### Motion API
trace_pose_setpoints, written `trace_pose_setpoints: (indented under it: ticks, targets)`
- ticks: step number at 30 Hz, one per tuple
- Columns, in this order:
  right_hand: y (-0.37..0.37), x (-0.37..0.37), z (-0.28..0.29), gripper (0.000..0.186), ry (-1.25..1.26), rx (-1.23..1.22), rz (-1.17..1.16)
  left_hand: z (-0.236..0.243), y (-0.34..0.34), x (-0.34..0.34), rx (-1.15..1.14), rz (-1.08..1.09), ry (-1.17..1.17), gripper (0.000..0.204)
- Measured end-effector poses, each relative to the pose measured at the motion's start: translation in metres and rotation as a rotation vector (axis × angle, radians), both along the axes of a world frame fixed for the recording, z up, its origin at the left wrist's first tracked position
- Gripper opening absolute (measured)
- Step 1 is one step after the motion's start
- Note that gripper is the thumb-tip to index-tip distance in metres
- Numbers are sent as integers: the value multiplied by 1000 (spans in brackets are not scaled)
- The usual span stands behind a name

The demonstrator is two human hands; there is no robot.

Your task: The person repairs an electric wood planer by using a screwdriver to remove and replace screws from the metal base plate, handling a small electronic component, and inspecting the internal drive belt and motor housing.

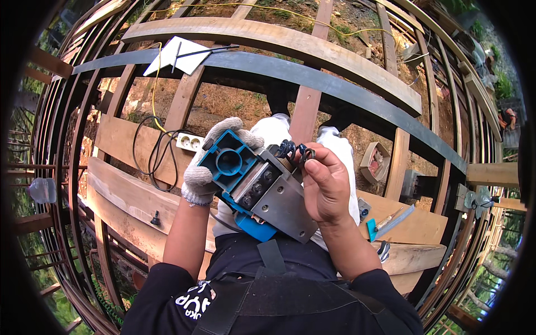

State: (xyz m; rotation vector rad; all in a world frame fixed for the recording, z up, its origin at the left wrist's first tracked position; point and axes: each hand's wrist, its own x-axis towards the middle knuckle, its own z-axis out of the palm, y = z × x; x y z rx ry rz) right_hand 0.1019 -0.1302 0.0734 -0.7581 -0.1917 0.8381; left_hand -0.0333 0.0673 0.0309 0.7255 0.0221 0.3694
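Observation:
An electric hand planer (271, 192) with a blue body lies tilted over my lap, its metal sole turned up. My left hand (206, 162), in a pale knitted glove, grips the blue end of it, the fingers wrapped round the housing. Bolts show in the slot across the sole. My bare right hand (324, 184) is at the far side of the planer. Thumb and fingers there pinch a dark, shiny looped piece (306, 153), and a similar dark bunch (286, 148) sits just left of it against the tool. The exact kind of these pieces is unclear.
A white power strip (190, 142) and a coiled black cable (153, 148) are on the left. A black knob (155, 218) rests on a plank. Right of me lie a long metal blade (396, 221) and an open box (375, 162). Beams and open gaps surround me.

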Motion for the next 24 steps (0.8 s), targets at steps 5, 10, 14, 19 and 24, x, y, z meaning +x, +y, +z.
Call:
trace_pose_setpoints:
  ticks: [5, 10, 14, 19, 24]
  targets:
    - [4, -6, 0, 22, -117, -46, -84, 1, -2, 1, 15, 2, -16, 117]
    - [4, -8, -4, 23, -259, -54, -102, -5, -6, 3, -48, 31, -71, 112]
    - [9, -11, -7, 23, -305, -43, -119, -9, -5, -1, -57, 69, -48, 118]
    - [16, -1, -11, 22, -145, -7, -151, 9, -1, 9, 17, 76, 39, 105]
    - [27, 11, -23, 25, -119, -23, -131, 12, 2, 11, 1, 94, 67, 108]
